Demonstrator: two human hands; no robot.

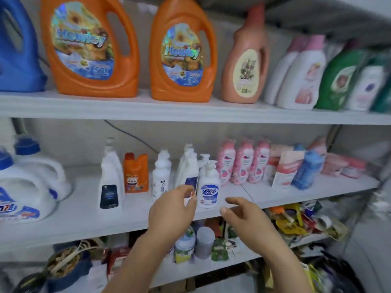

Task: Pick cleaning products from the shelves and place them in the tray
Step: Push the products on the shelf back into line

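Pump bottle (pixel 208 187) on shelf (pixel 84 210), my left hand (pixel 171 211) and right hand (pixel 243 215) just beside it, fingers loose, holding nothing.

white shelf (pixel 84 216), pump bottle (pixel 208 187), pink bottles (pixel 243 163)

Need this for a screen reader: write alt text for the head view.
The left hand and right hand, both open, reach for a white pump bottle on the middle shelf. Two orange jugs stand on the shelf above.

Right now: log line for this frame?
phase: reach | target: white pump bottle, upright, middle shelf | left hand: open, beside bottle | right hand: open, nearby | grip: none
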